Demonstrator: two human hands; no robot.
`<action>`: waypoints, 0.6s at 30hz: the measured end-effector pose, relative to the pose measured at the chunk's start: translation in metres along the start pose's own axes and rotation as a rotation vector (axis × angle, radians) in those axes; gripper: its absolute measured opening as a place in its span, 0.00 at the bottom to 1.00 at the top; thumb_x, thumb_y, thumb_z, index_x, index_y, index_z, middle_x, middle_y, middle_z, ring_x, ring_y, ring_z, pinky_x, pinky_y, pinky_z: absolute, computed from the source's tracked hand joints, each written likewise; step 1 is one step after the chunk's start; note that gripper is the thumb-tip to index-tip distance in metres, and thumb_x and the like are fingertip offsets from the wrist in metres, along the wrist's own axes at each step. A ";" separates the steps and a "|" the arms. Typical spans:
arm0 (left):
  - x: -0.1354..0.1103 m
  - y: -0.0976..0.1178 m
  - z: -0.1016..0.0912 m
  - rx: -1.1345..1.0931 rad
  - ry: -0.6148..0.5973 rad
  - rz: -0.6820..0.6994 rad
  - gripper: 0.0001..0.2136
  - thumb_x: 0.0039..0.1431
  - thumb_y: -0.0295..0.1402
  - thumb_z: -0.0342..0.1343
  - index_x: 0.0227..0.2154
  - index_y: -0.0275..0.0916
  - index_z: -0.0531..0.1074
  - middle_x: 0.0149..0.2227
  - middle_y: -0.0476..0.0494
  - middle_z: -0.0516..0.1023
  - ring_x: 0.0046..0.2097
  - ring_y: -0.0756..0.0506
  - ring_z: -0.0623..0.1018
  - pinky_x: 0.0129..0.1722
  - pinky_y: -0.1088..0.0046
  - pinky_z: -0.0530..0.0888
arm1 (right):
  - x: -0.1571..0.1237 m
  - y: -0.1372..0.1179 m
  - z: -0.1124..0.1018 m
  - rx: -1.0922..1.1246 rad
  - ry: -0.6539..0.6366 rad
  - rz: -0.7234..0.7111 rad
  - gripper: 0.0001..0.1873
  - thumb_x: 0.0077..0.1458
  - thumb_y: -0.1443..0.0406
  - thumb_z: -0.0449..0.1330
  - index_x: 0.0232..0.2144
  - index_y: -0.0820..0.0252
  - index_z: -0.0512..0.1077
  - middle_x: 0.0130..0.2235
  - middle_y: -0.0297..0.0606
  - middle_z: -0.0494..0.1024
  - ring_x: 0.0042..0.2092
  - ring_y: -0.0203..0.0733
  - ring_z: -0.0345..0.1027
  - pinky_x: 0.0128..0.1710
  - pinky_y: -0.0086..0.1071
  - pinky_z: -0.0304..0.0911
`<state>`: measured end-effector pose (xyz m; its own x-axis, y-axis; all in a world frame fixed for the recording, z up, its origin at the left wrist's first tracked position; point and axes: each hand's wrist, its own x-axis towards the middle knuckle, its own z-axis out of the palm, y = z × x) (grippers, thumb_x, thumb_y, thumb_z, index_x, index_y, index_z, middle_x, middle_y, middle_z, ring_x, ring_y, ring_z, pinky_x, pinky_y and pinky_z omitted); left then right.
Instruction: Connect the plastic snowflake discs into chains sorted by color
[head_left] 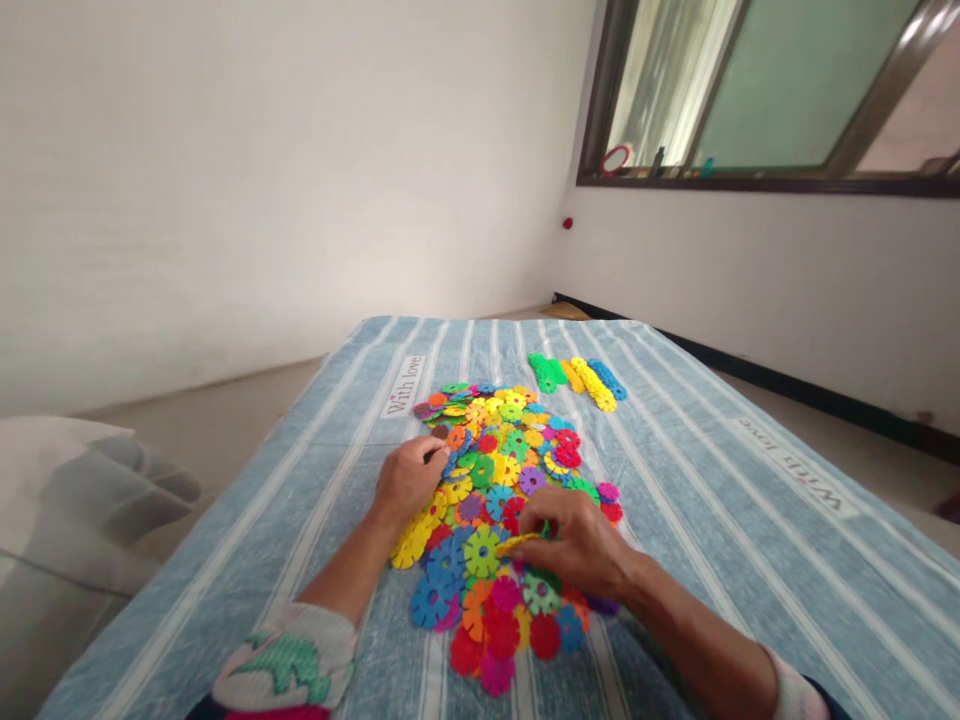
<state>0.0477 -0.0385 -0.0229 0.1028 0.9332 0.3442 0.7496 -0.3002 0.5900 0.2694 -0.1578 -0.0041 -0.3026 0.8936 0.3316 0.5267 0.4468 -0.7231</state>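
Observation:
A spread-out heap of colourful plastic snowflake discs (484,552), notched round the rim and holed in the middle, lies on the cloth in front of me. My right hand (576,540) is over the near right part of the heap, thumb and fingers closed on a yellow snowflake disc (516,543). At the heap's left edge is my left hand (409,482), its fingers pinched together beside some blue discs. What that hand holds, if anything, is hidden. Several yellow discs (411,545) lie just below the left hand.
Farther back on the striped blue tablecloth (337,430) are rows of overlapping discs: green (546,372), yellow (594,384) and blue (606,379). White fabric (67,500) stands to the left of the table. A window (787,90) is at the upper right.

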 end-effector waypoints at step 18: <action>0.003 -0.004 -0.005 -0.024 0.004 -0.028 0.13 0.50 0.41 0.49 0.27 0.44 0.77 0.33 0.49 0.83 0.37 0.44 0.80 0.39 0.72 0.72 | 0.049 0.170 -0.129 -0.327 0.593 0.478 0.14 0.42 0.55 0.60 0.25 0.61 0.75 0.19 0.33 0.72 0.24 0.39 0.66 0.27 0.31 0.56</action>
<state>0.0417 -0.0354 -0.0208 0.0787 0.9406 0.3303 0.7364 -0.2782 0.6167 0.4469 -0.0328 -0.0322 0.4339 0.8241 0.3640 0.7245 -0.0791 -0.6847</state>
